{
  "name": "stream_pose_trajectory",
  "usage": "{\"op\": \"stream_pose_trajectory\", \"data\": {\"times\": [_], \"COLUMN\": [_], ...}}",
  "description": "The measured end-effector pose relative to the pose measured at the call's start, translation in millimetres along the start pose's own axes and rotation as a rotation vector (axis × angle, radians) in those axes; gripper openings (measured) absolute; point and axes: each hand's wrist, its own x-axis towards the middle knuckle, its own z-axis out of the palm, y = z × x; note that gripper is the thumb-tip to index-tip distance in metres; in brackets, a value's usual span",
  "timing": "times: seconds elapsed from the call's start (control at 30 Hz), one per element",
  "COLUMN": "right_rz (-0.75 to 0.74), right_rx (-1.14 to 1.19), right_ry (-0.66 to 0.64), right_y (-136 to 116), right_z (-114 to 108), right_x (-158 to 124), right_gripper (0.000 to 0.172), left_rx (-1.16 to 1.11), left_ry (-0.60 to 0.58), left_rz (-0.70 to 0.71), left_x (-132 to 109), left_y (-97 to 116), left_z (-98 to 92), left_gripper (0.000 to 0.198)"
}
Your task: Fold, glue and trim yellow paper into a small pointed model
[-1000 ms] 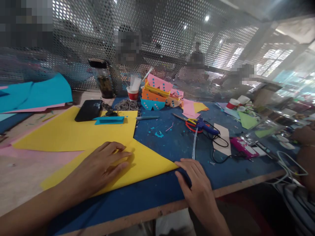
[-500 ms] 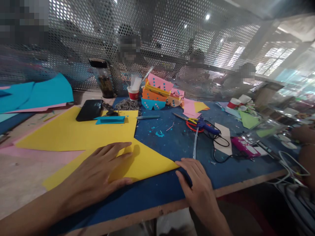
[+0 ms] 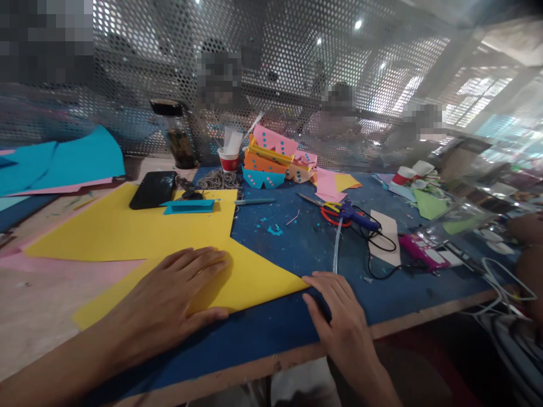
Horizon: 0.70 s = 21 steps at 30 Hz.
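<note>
A sheet of yellow paper (image 3: 250, 271), folded to a point at its right end, lies along the near part of the blue table. My left hand (image 3: 178, 294) rests palm down on it, fingers stretched out and thumb along the near edge. At the pointed corner, the fingertips of my right hand (image 3: 339, 316) touch the paper, with the thumb held apart from the index finger. Behind lies another yellow sheet (image 3: 127, 232), bearing a folded blue paper strip (image 3: 190, 207) and a black phone (image 3: 153, 190).
Scissors (image 3: 326, 206) and a blue glue gun (image 3: 356, 217) with a cord lie beyond my right hand. Decorated paper pieces (image 3: 269, 158), a paper cup (image 3: 229, 161) and a dark-lidded bottle (image 3: 178, 135) stand along the perforated metal screen (image 3: 280, 56). Blue paper (image 3: 85, 161) lies left.
My left hand has settled flatter on the yellow paper, its fingers closer together. My right hand stays at the pointed corner.
</note>
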Motion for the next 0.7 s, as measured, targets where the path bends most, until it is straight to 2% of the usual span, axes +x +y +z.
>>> {"op": "stream_pose_trajectory", "data": {"times": [0.23,0.7], "right_rz": [0.003,0.002], "right_rx": [-0.006,-0.006], "right_ry": [0.007,0.031], "right_y": [0.7,-1.0], "right_z": [1.0,1.2], "right_x": [0.5,1.4], "right_gripper": [0.022,0.021], "left_rx": [0.022,0.016], "left_ry": [0.025,0.033], "left_rz": [0.046,0.037], "left_x": [1.9,2.2], "left_y": [1.0,3.0], "left_z": [-2.0,-2.5], "left_gripper": [0.082,0.08]}}
